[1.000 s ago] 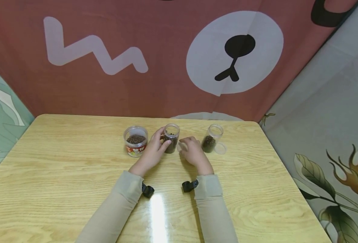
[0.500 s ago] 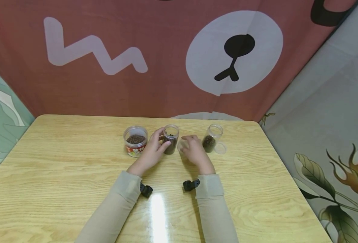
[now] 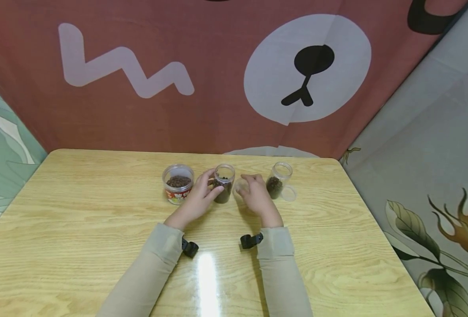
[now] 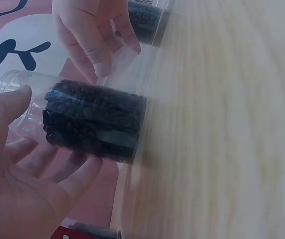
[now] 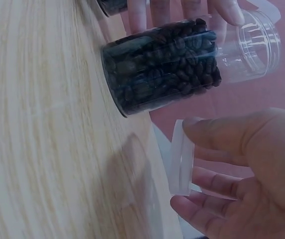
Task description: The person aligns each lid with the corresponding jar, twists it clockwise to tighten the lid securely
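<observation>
My left hand [image 3: 197, 198] grips an uncapped clear jar [image 3: 224, 187] from its left side, thumb near the neck. Dark coffee beans [image 5: 164, 67] fill much of this jar, which stands upright. Just to its right, my right hand [image 3: 255, 196] holds a translucent round lid [image 5: 182, 158] by the edge, between thumb and fingers. The lid is close above the table and apart from the jar. Beyond my right hand is a second uncapped jar [image 3: 279, 180], holding dark contents to about half its height. Another round lid [image 3: 288, 193] lies beside that one.
Left of my left hand stands a wide clear tub [image 3: 177, 185] with a red label and brown contents. The wooden table [image 3: 79, 229] ends at a reddish cloth backdrop [image 3: 158, 123] behind the jars.
The gripped jar has shifted slightly toward me with my left hand. My right hand has moved a little to the right and away from me, carrying the lid with it.
</observation>
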Available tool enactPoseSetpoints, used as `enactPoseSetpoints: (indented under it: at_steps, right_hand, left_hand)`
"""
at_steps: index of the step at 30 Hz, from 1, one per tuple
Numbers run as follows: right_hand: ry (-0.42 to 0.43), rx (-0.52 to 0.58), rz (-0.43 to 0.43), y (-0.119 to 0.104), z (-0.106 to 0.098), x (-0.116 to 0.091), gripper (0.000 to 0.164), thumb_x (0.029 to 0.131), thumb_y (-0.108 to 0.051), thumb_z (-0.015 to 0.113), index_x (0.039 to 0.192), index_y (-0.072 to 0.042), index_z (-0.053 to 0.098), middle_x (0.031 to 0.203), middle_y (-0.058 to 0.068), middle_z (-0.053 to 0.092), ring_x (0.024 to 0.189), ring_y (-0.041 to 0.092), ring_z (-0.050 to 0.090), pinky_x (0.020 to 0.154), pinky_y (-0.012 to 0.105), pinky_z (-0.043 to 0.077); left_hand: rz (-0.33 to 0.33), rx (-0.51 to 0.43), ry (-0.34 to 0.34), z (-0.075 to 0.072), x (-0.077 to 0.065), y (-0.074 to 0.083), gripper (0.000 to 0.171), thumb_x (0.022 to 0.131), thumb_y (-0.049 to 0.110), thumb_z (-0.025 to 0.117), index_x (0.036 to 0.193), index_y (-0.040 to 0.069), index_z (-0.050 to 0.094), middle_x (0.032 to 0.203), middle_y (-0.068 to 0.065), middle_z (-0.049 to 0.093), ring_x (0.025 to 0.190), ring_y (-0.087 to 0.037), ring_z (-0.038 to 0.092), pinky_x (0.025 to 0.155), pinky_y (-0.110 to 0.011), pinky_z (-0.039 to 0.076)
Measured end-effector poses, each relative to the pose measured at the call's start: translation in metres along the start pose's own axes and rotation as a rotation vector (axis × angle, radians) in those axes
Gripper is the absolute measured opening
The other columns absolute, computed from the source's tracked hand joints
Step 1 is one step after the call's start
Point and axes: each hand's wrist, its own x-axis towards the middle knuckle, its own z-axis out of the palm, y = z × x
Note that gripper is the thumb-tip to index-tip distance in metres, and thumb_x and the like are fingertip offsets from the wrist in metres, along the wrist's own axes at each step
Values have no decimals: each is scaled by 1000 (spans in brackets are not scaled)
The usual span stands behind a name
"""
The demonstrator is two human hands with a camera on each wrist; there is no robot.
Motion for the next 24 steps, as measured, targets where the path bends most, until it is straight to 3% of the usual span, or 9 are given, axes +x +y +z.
enactPoseSetpoints:
  at_steps: [14,24]
  right_hand:
    - [72,64,51,-2,-5,0,53,104,-23,60,149,0,46,147,27,38,134,43,45,110,56,40]
    - [130,67,10,-3,-6,-1,53,98,-23,67,143,2,52,138,26,54,119,40,58,97,52,52]
  left_hand:
    - [5,-44,-125,-11,-5,-3,60,106,23,56,157,5,29,159,-19,31,144,-38,37,116,-49,36]
    - [4,-59,-172,-17,-8,-9,60,106,29,56,158,16,30,157,-15,40,144,-37,39,113,-55,38]
